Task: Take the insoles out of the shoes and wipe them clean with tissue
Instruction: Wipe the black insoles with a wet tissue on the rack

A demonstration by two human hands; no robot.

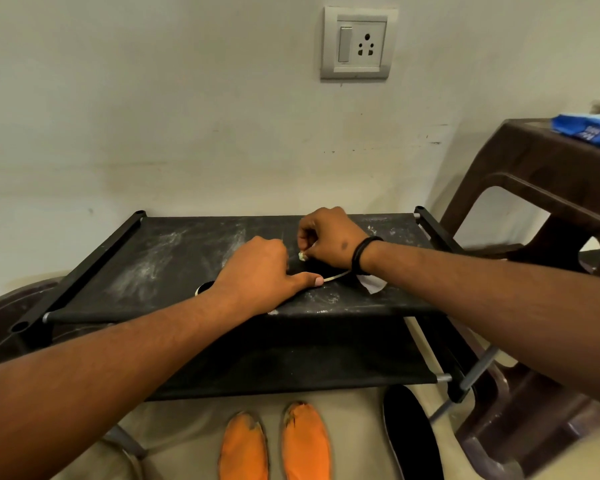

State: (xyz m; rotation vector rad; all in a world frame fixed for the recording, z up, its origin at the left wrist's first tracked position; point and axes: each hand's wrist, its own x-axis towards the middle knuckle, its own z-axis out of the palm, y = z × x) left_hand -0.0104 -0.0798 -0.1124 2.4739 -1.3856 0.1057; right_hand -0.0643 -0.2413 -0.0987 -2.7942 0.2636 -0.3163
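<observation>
**Hands working a dark insole on the shoe rack**

The left hand (260, 271) lies flat-knuckled over a dark insole (329, 276) on the top shelf (160, 265) of the rack, its thumb stretched along the pale edge. Just beyond it, nearly touching, the right hand (329, 237) curls its fingers around a small wad of tissue (302, 256). Well below both hands, on the floor, lie two orange insoles (274, 445) and a black insole (413, 438).
</observation>
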